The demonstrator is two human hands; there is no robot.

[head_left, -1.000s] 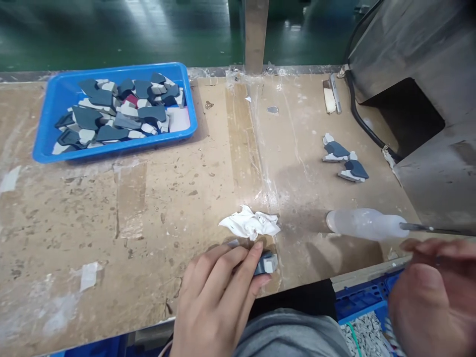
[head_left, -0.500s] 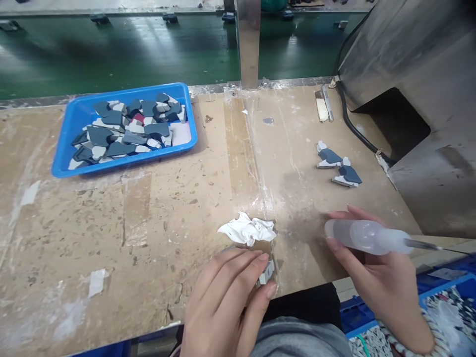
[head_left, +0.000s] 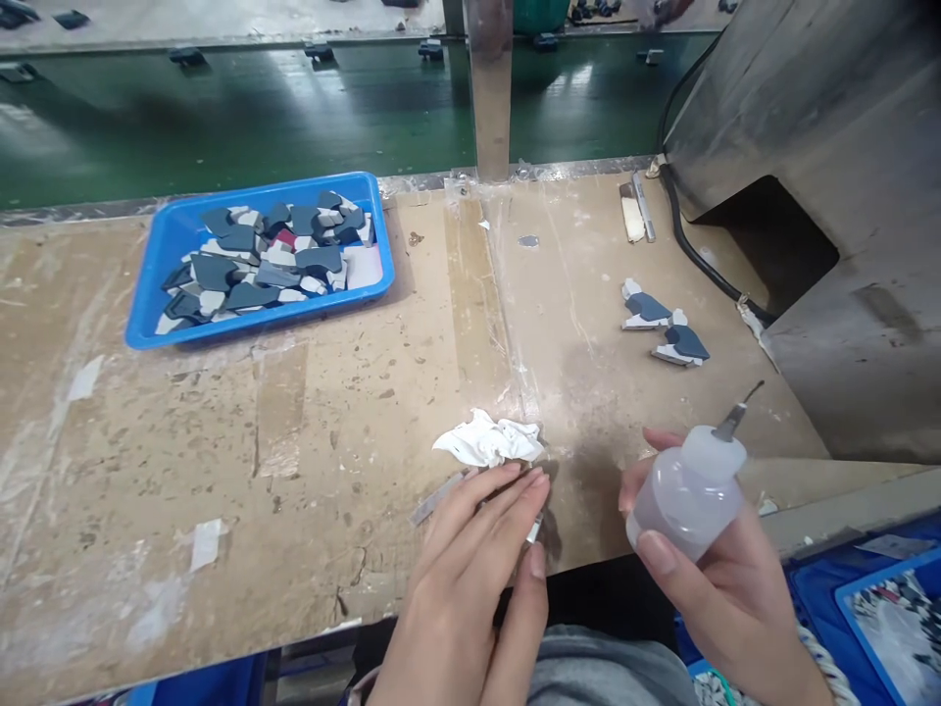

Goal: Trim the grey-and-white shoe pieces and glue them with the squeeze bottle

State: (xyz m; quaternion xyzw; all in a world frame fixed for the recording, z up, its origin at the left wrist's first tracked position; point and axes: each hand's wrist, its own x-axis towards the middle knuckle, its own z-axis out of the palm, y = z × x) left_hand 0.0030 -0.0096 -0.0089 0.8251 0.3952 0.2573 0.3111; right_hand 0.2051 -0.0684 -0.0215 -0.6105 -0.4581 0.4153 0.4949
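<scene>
Closest to me, the left hand (head_left: 470,569) lies flat over a small grey-and-white piece (head_left: 534,529) at the near edge of the bench (head_left: 330,412), fingers together and pressing it down; only a corner of the piece shows past the fingertips, so I cannot tell its full shape. A thin grey strip (head_left: 435,498) pokes out from under the same hand on the left. Just beside it, the right hand (head_left: 706,579) is wrapped around a clear squeeze bottle (head_left: 687,490), its metal nozzle (head_left: 737,410) tilted up and away from the piece.

It looks like the gluing step, with the piece pinned in place and the bottle lifted but not yet aimed. Next, I would judge, the nozzle has to tip down to the piece and the left fingers must uncover the spot.

Just beyond the fingers lies a crumpled white rag (head_left: 491,441). Farther right, two finished-looking pieces (head_left: 666,328) sit together near a metal housing (head_left: 823,196). At the far left, a blue tray (head_left: 154,294) holds a heap of similar parts.
</scene>
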